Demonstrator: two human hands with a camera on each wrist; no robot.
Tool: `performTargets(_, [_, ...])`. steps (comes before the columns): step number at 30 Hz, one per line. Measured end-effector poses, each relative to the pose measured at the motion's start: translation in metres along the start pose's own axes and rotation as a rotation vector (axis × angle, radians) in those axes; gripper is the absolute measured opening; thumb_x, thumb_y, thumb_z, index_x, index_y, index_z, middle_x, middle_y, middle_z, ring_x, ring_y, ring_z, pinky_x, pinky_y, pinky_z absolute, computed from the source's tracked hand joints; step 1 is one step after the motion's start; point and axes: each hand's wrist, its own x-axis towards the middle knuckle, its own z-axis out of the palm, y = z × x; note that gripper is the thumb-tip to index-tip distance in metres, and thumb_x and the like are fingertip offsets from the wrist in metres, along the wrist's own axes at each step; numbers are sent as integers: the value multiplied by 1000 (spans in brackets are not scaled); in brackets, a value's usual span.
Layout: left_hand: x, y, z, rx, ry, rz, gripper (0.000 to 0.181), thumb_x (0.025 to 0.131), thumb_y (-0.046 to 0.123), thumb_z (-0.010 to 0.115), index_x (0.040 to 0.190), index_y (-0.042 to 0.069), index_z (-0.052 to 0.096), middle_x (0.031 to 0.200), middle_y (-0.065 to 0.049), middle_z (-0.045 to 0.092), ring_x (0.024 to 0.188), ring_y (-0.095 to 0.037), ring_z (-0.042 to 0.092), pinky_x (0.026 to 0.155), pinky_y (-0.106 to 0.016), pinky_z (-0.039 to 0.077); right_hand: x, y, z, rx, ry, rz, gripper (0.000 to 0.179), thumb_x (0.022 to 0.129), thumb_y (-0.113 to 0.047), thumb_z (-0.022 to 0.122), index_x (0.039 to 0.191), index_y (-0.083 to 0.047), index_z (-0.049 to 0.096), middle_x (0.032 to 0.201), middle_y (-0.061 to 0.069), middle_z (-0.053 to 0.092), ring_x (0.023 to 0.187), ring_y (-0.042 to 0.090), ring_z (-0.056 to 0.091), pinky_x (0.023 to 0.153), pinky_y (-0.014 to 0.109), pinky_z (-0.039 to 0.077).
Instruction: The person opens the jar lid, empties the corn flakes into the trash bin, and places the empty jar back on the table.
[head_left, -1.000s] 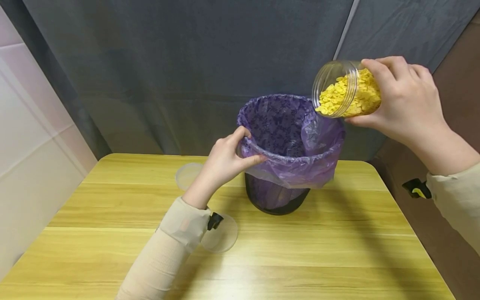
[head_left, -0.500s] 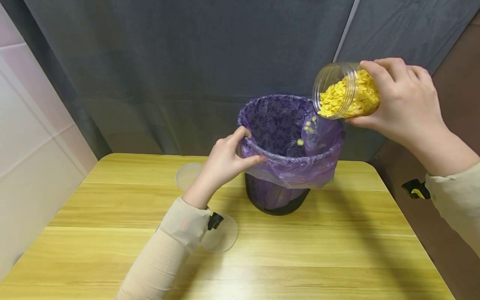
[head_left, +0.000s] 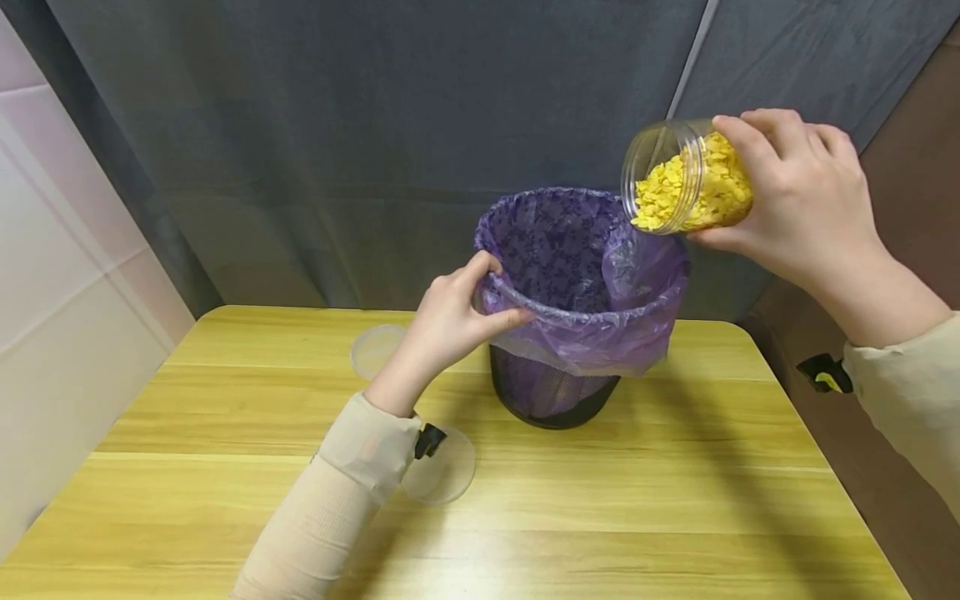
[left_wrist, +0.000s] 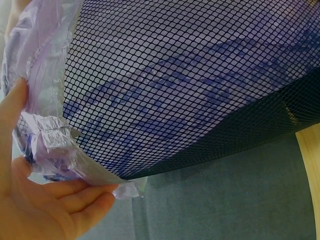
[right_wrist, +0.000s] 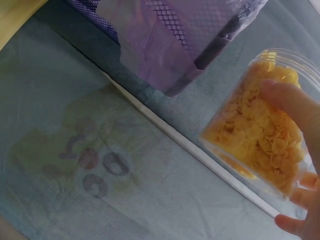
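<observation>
My right hand (head_left: 813, 196) grips a clear jar (right_wrist: 220, 142) of yellow corn flakes (head_left: 671, 190). The jar lies tilted on its side, its open mouth facing left over the right rear rim of a black mesh wastebasket (left_wrist: 165, 85). Flakes reach the lip, and much of the jar is still filled. A purple bag (head_left: 600, 343) lines the basket and folds over its rim. My left hand (head_left: 453, 317) holds the near left part of that rim, thumb on the outside and fingertips over the edge. The basket stands tilted on the wooden table.
Two translucent round lids lie on the table (head_left: 637, 500): one lid (head_left: 371, 354) behind my left wrist, another lid (head_left: 442, 475) beside the left forearm. A grey curtain (head_left: 360, 150) hangs behind the table. Pale panels (head_left: 67, 233) stand to the left.
Half a second ago a few flakes were falling into the basket; none show in the air now. The jar and right hand have shifted slightly left and up. The left hand stays put.
</observation>
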Motion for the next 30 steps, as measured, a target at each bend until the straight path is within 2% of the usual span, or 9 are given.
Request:
performTargets(17, [0, 0, 0, 2, -1, -1, 49, 75, 45, 79, 104, 19, 50, 66, -4, 45, 57, -17, 41, 52, -34, 36, 3, 0, 1, -19, 24, -48, 102, 48, -18, 94, 136, -8, 45, 130, 26, 46, 114, 45, 46, 98, 57, 31])
performTargets(30, [0, -1, 1, 6, 1, -8, 49, 76, 46, 79, 105, 20, 49, 65, -3, 43, 57, -17, 41, 53, -34, 36, 1, 1, 1, -36, 7, -59, 104, 47, -16, 95, 137, -8, 43, 133, 25, 44, 121, 43, 43, 100, 57, 30])
